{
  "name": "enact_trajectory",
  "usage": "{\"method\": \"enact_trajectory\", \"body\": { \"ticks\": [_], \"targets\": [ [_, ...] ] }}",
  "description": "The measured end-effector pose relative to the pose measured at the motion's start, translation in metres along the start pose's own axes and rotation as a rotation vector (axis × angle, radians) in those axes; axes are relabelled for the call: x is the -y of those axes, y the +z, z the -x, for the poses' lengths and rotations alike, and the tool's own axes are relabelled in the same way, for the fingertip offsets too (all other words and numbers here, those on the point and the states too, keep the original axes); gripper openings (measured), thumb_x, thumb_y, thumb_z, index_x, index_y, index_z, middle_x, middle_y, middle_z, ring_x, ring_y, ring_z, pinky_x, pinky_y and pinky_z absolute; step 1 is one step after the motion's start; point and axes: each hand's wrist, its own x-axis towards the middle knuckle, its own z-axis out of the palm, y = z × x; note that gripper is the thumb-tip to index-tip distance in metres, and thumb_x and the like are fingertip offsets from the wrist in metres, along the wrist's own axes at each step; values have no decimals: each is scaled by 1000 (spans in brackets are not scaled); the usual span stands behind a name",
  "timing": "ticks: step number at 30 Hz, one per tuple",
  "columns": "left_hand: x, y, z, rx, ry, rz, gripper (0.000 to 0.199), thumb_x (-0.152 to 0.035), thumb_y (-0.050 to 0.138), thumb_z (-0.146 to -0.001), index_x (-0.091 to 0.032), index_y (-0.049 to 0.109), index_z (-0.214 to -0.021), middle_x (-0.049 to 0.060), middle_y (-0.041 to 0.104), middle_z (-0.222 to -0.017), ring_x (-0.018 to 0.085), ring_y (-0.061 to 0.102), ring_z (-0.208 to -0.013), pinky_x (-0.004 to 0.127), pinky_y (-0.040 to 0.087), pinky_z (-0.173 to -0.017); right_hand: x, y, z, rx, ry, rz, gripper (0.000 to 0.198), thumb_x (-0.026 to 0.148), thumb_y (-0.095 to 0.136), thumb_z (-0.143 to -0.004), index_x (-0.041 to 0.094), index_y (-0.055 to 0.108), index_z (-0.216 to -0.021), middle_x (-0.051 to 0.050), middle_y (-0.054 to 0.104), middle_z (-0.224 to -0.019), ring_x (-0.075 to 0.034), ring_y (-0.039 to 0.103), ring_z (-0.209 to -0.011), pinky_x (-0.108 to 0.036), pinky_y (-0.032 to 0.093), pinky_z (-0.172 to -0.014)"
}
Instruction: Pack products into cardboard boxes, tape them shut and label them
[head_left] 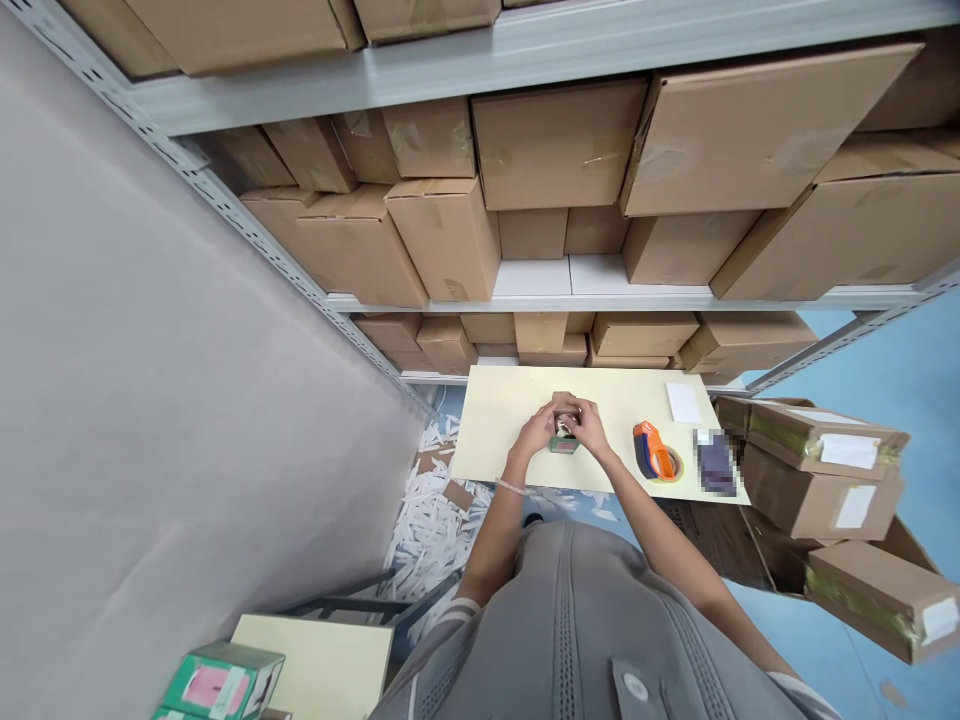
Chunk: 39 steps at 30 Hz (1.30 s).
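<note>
Small green box (564, 445) open on table (495, 420), left of centre, between far and near edges. Left hand (537, 430) curls against box's left side, right hand (588, 428) bends over opening; whether either pinches, can't tell. Uneven push could crease flap (564, 397) or skid box nearer near edge.

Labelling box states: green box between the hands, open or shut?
Open: green box, brown flap raised, inside showing between left hand and right hand.

A small, green-sided cardboard box (564, 444) stands upright and open-topped on the cream tabletop (495, 420).
</note>
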Motion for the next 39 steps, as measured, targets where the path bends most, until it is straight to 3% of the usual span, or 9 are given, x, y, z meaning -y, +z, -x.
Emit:
{"method": "enact_trajectory", "body": {
  "ticks": [5,10,15,19,23,27,31,36,39],
  "targets": [
    [9,2,0,-106,27,156,58,-8,33,-91,-21,46,-146,8,39,-158,17,33,-147,41,29,-121,-29,-13,4,-72,95,-362,48,44,33,-94,20,55,-130,-15,58,-134,-24,58,-120,-43,48,-99],
    [12,9,-2,-187,-37,341,56,-10,33,-94,-18,39,-150,10,35,-160,16,31,-148,35,33,-119,-34,-5,15,-44,156,-534,53,47,44,-89,22,54,-135,-15,64,-127,-25,61,-115,-47,48,-98],
    [12,24,-7,-105,-113,355,65,-11,41,-94,-18,22,-156,14,37,-158,18,43,-142,38,36,-117,-33,5,17,-23,171,-529,59,46,56,-83,22,53,-137,-16,64,-126,-27,63,-109,-46,53,-91],
    [11,31,-10,-87,-94,264,71,-12,48,-91,-16,18,-156,15,39,-157,21,43,-141,39,33,-119,-36,8,14,-4,97,-361,58,44,56,-84,20,51,-137,-16,62,-127,-28,64,-110,-48,53,-91],
    [12,31,-12,-92,-93,168,70,-14,54,-90,-17,26,-153,13,35,-159,23,36,-145,33,27,-121,-39,10,13,-3,53,-244,56,37,55,-83,20,51,-136,-16,60,-131,-28,63,-111,-49,50,-96],
    [17,32,-15,-97,-79,184,62,-13,57,-86,-18,39,-145,11,47,-152,24,44,-139,37,31,-120,-42,11,13,25,54,-282,57,36,55,-82,18,50,-137,-17,58,-132,-28,61,-114,-49,48,-99],
    [22,35,-19,-204,-18,331,56,-9,64,-76,-15,53,-130,12,58,-137,27,51,-131,43,36,-115,-39,8,12,16,33,-324,56,36,57,-81,21,51,-134,-16,57,-131,-28,60,-115,-49,49,-97],
    [20,35,-18,-297,46,362,46,-3,65,-72,-18,60,-116,9,60,-126,25,53,-127,43,36,-114,-28,-2,12,-22,-109,-299,44,35,60,-79,24,58,-122,-12,58,-125,-29,58,-113,-51,50,-95],
    [19,30,-9,-277,161,330,38,-5,65,-76,-20,64,-110,9,60,-126,24,54,-126,44,37,-113,-25,-13,16,8,-209,-248,38,32,59,-81,26,62,-118,-11,59,-123,-29,55,-119,-51,45,-103]
  ]
}}
